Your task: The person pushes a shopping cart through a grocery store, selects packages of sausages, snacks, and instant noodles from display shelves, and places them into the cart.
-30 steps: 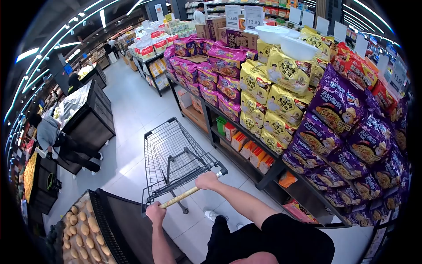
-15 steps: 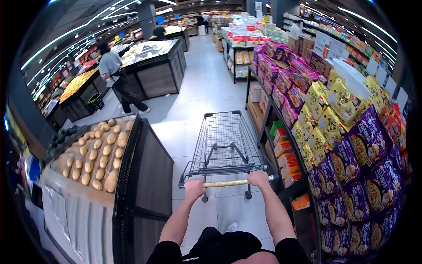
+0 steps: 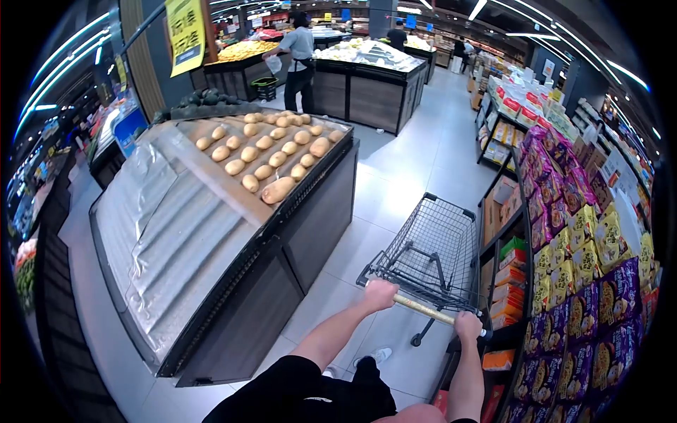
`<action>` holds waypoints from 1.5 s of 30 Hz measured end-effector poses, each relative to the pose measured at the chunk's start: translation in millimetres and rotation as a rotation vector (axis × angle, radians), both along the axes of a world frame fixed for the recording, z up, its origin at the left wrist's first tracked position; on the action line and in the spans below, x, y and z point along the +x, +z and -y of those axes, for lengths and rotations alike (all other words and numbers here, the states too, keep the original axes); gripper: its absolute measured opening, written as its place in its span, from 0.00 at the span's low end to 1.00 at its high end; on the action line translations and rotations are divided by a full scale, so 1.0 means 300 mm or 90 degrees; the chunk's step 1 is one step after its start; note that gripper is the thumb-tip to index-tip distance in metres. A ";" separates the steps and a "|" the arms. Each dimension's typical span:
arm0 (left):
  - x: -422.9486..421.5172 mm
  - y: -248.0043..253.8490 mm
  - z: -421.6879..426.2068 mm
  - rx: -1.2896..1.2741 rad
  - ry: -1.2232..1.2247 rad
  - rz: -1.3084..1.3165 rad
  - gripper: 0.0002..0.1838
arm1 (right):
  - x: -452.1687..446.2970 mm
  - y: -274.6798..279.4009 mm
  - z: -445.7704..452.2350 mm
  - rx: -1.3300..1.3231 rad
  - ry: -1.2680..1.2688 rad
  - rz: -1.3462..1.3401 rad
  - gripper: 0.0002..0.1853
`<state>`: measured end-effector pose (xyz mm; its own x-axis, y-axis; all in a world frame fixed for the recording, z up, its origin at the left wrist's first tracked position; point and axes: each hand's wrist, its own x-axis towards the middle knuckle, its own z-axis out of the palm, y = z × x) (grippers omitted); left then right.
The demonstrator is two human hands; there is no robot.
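Both of my hands grip the yellowish push handle (image 3: 424,309) of a wire shopping cart (image 3: 436,243). My left hand (image 3: 381,294) is wrapped round the handle's left end. Near its right end, my right hand (image 3: 467,326) is closed on the same bar. No goods show in the cart's basket. Rows of potatoes (image 3: 278,156) lie on a sloped produce stand (image 3: 310,247) left of the cart. Close to my right hand stands a shelf rack stacked with purple snack bags (image 3: 582,321) and yellow bags (image 3: 564,261).
Tiled floor (image 3: 402,180) runs ahead between the produce stand and the shelves. A person in a grey shirt (image 3: 297,53) stands beyond the potatoes, near a green basket (image 3: 264,86). A yellow sign (image 3: 185,37) hangs at upper left. White-and-red packages (image 3: 518,106) fill a farther rack.
My view has turned left, so the cart and shelves now appear farther right and more of the produce stand shows. Both hands have stayed on the handle. The person in grey has changed pose.
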<state>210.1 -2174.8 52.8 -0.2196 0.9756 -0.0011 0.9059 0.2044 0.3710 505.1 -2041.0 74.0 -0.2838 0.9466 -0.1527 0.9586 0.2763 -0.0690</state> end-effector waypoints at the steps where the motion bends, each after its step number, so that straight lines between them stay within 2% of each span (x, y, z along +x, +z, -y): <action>1: 0.003 0.001 0.050 0.026 -0.011 -0.001 0.06 | 0.004 0.002 0.054 0.033 -0.010 -0.005 0.24; 9: 0.067 0.046 0.401 0.058 -0.012 -0.003 0.04 | 0.083 -0.085 0.376 0.230 0.028 -0.113 0.20; 16: 0.149 0.060 0.622 0.022 0.054 -0.040 0.04 | 0.135 -0.102 0.550 0.239 0.074 -0.143 0.20; 19: 0.196 0.081 0.712 0.003 0.082 -0.055 0.05 | 0.158 -0.072 0.627 0.180 0.091 -0.123 0.21; 30: 0.422 0.078 1.099 0.053 0.145 -0.104 0.06 | 0.322 -0.043 0.948 0.203 0.147 -0.135 0.19; 42: 0.574 0.151 1.433 -0.038 0.179 -0.048 0.05 | 0.451 -0.036 1.234 0.176 0.171 -0.148 0.20; 45: 0.587 0.153 1.511 -0.003 0.160 -0.052 0.05 | 0.472 -0.043 1.309 0.192 0.169 -0.144 0.20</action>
<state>386.2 -2628.1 98.6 -0.4547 0.8903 0.0225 0.8534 0.4284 0.2969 646.8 -2433.9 61.2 -0.5164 0.8296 0.2124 0.8225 0.5495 -0.1465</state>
